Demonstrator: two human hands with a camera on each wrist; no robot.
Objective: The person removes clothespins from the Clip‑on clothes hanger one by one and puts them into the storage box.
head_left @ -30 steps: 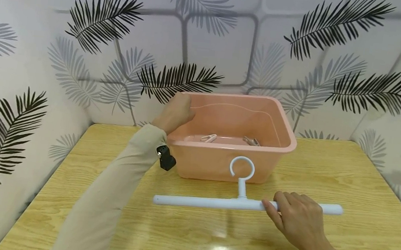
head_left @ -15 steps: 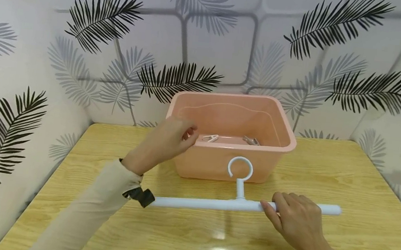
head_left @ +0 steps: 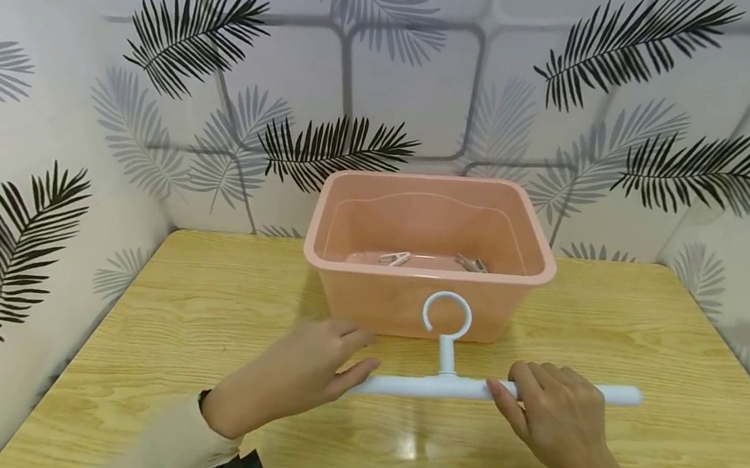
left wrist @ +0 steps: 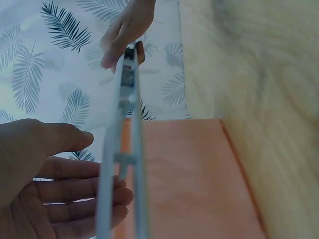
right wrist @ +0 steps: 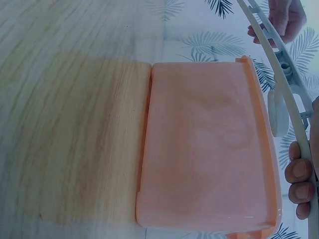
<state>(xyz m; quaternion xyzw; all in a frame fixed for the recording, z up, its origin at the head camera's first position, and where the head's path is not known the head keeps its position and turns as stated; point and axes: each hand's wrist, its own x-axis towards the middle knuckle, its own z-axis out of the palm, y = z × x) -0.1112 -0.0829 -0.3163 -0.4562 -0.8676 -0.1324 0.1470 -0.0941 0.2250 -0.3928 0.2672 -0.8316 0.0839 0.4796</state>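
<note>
A pale blue clothes hanger (head_left: 423,385) with a straight bar and a round hook is held level above the table, hook upward. My right hand (head_left: 559,413) grips the bar right of the hook; its curled fingers (right wrist: 300,172) show in the right wrist view. By the bar's left end is my left hand (head_left: 300,372). In the left wrist view, the left hand's fingers (left wrist: 75,191) are extended and its thumb stands apart, with the ribbed hollow underside of the bar beside the fingertips. Whether they touch it I cannot tell.
Behind the hanger stands a pink plastic tub (head_left: 409,303) on the wooden table (head_left: 201,299). On its floor lie a pale clothespin (head_left: 396,258) and a greyish clothespin (head_left: 471,264). A leaf-patterned wall (head_left: 404,98) rises close behind the tub.
My left hand has come from the tub's left rim down toward me to the hanger's left end, its fingers opening out. The right hand has kept its grip, and the hanger has barely moved.
</note>
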